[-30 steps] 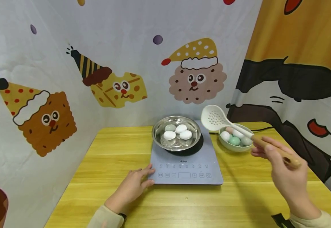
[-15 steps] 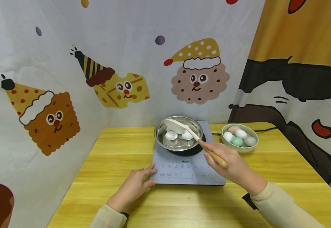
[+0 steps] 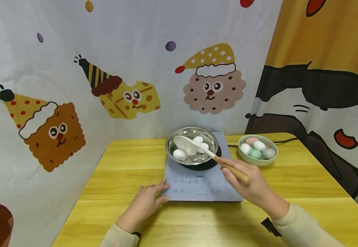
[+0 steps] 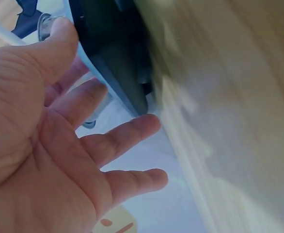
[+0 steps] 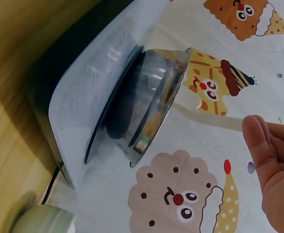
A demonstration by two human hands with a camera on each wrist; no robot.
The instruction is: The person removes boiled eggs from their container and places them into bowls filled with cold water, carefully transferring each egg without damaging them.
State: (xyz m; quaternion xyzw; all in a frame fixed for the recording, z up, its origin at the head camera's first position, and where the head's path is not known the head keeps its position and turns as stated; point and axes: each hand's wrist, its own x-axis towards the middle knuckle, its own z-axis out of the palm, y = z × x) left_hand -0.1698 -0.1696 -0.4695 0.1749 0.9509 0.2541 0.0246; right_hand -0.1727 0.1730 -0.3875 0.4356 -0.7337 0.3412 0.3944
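My right hand (image 3: 249,176) grips the wooden handle of a white slotted skimmer (image 3: 186,145), whose head is down inside a steel bowl (image 3: 191,129). White eggs (image 3: 180,154) lie in clear water around the skimmer's head; part of the bowl's contents is hidden behind it. The bowl stands on a grey-blue induction cooktop (image 3: 202,185). In the right wrist view the thumb (image 5: 254,133) lies along the handle. My left hand (image 3: 145,204) rests at the cooktop's front left edge, thumb and fingers spread. The left wrist view shows its fingers (image 4: 127,138) extended beside that edge.
A pale green bowl (image 3: 242,157) of white, green, pink and grey eggs stands right of the cooktop. A black cord (image 3: 285,140) runs behind it. The wooden table (image 3: 120,161) ends against a cartoon-printed cloth (image 3: 142,41).
The right hand has carried the skimmer left from beside the green bowl and lowered its head among the eggs, which have shifted in the water. The left hand stays at the cooktop's edge.
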